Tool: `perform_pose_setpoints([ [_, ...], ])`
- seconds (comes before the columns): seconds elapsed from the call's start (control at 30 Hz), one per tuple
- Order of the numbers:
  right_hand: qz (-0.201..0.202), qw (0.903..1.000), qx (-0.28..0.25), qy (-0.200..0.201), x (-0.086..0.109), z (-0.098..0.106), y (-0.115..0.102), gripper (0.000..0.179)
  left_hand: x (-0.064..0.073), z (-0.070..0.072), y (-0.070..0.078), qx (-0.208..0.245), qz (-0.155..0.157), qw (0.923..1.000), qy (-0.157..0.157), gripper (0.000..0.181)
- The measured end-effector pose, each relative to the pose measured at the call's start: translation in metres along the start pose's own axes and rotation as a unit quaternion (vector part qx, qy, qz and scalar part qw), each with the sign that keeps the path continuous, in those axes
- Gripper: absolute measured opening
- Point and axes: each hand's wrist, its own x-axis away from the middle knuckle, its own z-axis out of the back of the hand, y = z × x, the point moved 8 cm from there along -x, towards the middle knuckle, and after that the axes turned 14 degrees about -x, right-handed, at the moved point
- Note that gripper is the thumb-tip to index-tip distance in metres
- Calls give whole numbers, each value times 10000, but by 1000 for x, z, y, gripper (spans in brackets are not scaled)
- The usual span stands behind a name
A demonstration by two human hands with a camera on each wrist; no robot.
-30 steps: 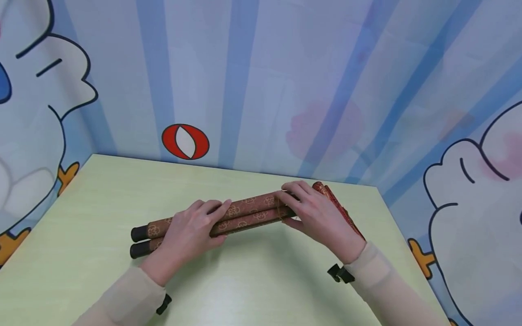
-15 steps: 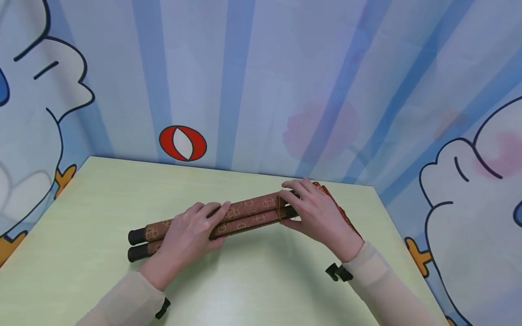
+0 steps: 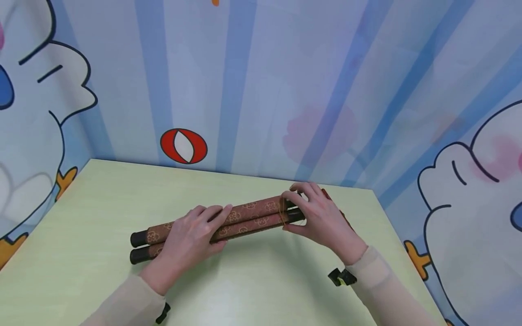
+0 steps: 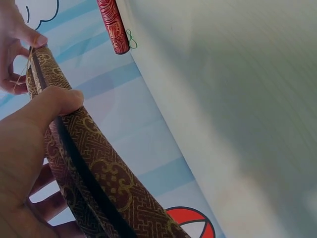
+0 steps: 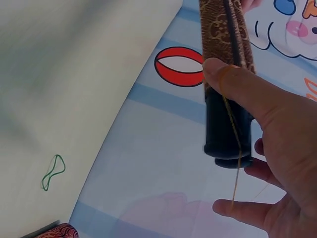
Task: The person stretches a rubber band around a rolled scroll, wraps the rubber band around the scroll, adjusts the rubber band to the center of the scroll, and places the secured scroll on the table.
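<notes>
A scroll rolled from both ends (image 3: 253,209), in brown brocade with gold flowers and black knobs, slants above the table. My left hand (image 3: 193,231) grips its middle, thumb on the near side and fingers round the far side, as the left wrist view shows. At the right end, my right hand (image 3: 320,217) spreads a thin yellowish rubber band (image 5: 231,119) with its thumb and fingers. The thumb lies against the brocade just above the black knobs (image 5: 225,126). The band runs along them to a fingertip.
A red patterned roll (image 4: 114,27) lies on the table beyond my right hand, partly hidden by it in the head view. Close to it is a twisted green rubber band (image 5: 57,168). A printed cartoon backdrop (image 3: 265,90) rises behind the pale table (image 3: 244,285).
My right hand has shifted slightly right and its fingers have opened wider, so more of the black knobs and the band shows. The left hand keeps its grip on the scroll.
</notes>
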Motion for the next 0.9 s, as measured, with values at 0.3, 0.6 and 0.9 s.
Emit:
perform_pose_setpoints([
  [0.3,57,9998,-151,-80,1,-4,4,80,1,-1,1,60,-35,10000,-16,83],
  [0.6,106,9949,-796,-608,-1,-12,5,81,4,-4,2,226,-32,9997,-94,82],
  [0.9,413,9911,-646,-1088,-11,-14,-5,80,4,-5,2,224,-135,9995,-173,81],
])
